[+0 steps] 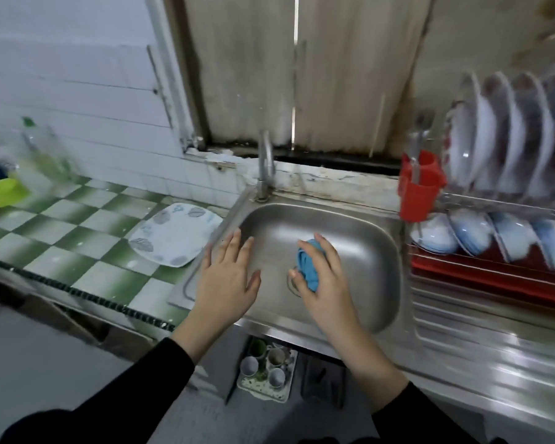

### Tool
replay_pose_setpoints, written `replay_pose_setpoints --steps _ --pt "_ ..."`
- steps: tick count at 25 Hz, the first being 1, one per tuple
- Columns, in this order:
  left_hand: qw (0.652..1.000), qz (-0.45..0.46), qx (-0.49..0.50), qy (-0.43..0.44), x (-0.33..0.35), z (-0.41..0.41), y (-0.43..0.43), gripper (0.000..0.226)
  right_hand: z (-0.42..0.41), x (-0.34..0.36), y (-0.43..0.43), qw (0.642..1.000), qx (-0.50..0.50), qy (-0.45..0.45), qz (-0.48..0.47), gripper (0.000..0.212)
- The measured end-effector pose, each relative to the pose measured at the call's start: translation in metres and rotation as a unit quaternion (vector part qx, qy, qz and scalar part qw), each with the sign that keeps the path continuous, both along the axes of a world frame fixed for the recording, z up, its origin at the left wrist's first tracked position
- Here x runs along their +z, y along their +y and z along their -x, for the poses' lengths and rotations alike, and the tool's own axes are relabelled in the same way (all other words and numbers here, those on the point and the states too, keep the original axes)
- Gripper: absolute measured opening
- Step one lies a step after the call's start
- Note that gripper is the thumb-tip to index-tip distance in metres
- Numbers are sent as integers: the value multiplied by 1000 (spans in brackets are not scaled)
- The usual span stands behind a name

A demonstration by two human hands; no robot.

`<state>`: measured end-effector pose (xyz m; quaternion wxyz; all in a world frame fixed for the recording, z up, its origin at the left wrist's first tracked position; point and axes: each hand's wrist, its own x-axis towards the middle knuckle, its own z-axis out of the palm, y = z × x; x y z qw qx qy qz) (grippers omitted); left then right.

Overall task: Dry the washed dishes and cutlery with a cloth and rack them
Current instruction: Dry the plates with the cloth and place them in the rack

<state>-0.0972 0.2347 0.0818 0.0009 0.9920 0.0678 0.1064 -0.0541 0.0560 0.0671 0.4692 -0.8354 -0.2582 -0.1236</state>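
The cloth (pixel 308 264) is a small blue rag, soft and creased, bunched into a lumpy wad over the middle of the sink (pixel 359 238). The right hand (pixel 324 283) grips it, fingers curled over its top and thumb tucked under. The wad's long axis runs from the far side of the sink toward the near rim, and its folds spill out on the hand's left.

The left hand (pixel 228 280) holds nothing. Its fingers are straight and slightly spread above the sink's left rim, pointing away from the person.

The sink is brushed stainless steel, a rounded rectangular basin with a dull sheen. A steel tap (pixel 265 168) stands at its far rim.

Just left of the sink, a plate (pixel 173 238) lies flat on the green-and-white checked tile counter (pixel 87 232). It is glossy white with grey-blue leaf prints, square with rounded corners, and one corner points at the sink.

Right of the sink stands a wire rack (pixel 494 200). White plates (pixel 481 136) stand on edge in its upper tier and pale blue bowls (pixel 471 232) lean in a row below. A red plastic cutlery holder (pixel 418 190) hangs on the end nearest the sink.
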Motion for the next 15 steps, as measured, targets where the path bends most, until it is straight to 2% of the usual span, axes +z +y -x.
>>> replay_pose_setpoints --steps 5,7,9,15 --pt "997 36 63 9 -14 7 107 77 -2 -10 115 998 60 28 19 44" --pt "995 52 83 6 -23 5 153 68 -8 -16 160 996 70 52 19 40" --pt "994 71 88 -7 -31 1 198 60 -21 -23 205 995 43 81 29 35" --pt "984 133 114 5 -60 -23 283 60 -81 -33 298 992 -26 105 62 27"
